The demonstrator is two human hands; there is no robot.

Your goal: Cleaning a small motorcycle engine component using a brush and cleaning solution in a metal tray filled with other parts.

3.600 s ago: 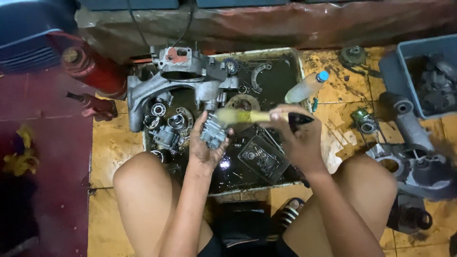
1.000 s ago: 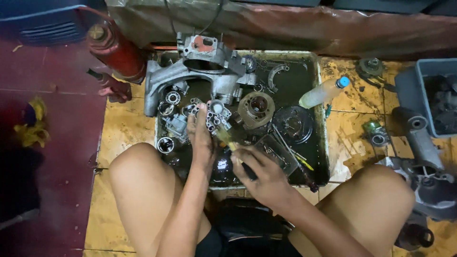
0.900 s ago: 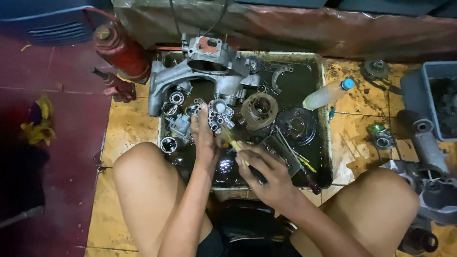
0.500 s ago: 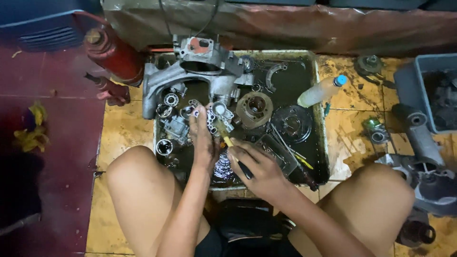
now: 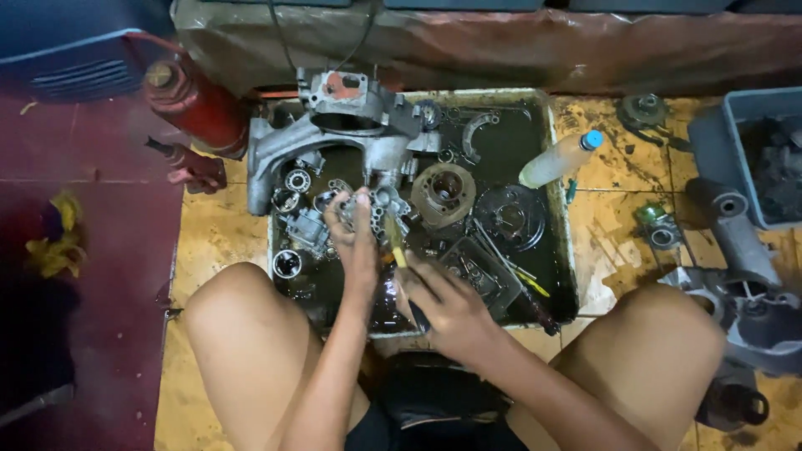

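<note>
Gripping a small grey metal engine part (image 5: 378, 209), the left hand (image 5: 355, 242) is raised over the near-left of the oily metal tray (image 5: 558, 209), fingers curled closed around the part's left side and forearm running up from between the knees. The right hand (image 5: 443, 305) sits just beside it, fist closed round the dark handle of a brush (image 5: 394, 246), whose yellowish bristle end angles up against the part. Most of the brush handle is hidden inside the fist, and the part's underside is covered by the left palm. In the tray lie a large aluminium engine casing (image 5: 334, 134), a round cylinder piece (image 5: 443, 192) and bearings in dark liquid; smaller items there are hard to make out. A clear plastic bottle (image 5: 558, 159) rests on the tray's right rim.
</note>
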